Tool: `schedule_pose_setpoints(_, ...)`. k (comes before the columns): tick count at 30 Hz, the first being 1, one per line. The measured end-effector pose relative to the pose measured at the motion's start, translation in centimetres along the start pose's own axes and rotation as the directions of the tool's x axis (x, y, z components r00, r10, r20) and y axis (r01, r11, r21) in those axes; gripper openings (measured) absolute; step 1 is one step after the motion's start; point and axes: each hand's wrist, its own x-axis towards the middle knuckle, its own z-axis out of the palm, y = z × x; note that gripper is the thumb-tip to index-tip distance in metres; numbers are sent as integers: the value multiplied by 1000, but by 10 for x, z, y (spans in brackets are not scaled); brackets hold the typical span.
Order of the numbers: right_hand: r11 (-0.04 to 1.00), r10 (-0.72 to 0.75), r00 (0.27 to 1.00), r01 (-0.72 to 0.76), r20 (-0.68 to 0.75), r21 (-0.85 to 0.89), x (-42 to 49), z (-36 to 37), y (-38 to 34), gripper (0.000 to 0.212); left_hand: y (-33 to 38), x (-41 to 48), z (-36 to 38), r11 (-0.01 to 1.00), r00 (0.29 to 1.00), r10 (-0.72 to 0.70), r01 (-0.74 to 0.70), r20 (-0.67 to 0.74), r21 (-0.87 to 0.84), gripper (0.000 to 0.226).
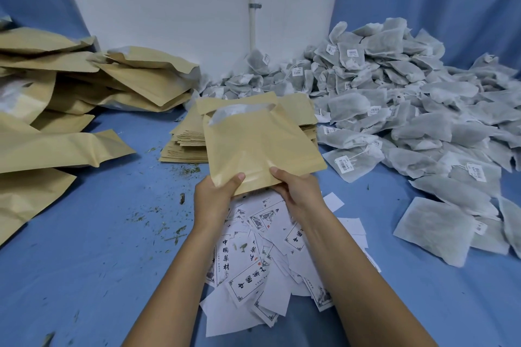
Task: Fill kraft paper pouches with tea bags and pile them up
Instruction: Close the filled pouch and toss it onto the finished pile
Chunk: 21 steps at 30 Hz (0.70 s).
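Above the blue cloth, the left hand and right hand grip a kraft pouch (contents hidden, fingers underneath).

At centre, a pouch of tan kraft paper is looking matt, catching a faint sheen near its lower edge, with a frosted lining showing at its mouth. At right, tea bags of grey-white fibrous mesh are looking soft and matt, carrying small paper tags. A smooth matt blue cloth is covering the surface. At lower centre, white paper cards are lying matt. At upper left, filled pouches are showing creased kraft paper.
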Motion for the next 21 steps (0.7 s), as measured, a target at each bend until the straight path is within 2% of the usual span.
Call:
schedule_pose_setpoints(3,999,33,999,-33,20,-21,-3,2,2,15,2,0,-2,1000,999,-19,19,27,-4,14)
schedule_pose_setpoints(8,993,-4,999,0,-33,-119,-3,6,10,26,-1,-2,1,998,999,-42,41,23,45,13)
schedule_pose_setpoints(10,992,-29,999,24,-42,-122,-3,5,11,20,-1,-1,2,997,999,-40,39,8,63,10)
schedule_pose_setpoints(13,986,26,1000,-27,-7,-162,-3,6,14,13,-2,-1,3,995,999,-50,51,-6,85,10)
schedule_pose_setpoints(16,956,52,998,-58,-29,-286,-3,9,16,26,-1,-3,2,993,996,-61,55,57,105,13)
schedule_pose_setpoints(19,975,-4,998,-9,-59,-224,-2,7,13,43,3,-2,-3,991,982,-78,57,174,122,18)
schedule_pose_setpoints(21,977,13,1000,-17,-22,-211,-6,6,12,28,3,0,-5,982,984,-50,18,169,186,15)
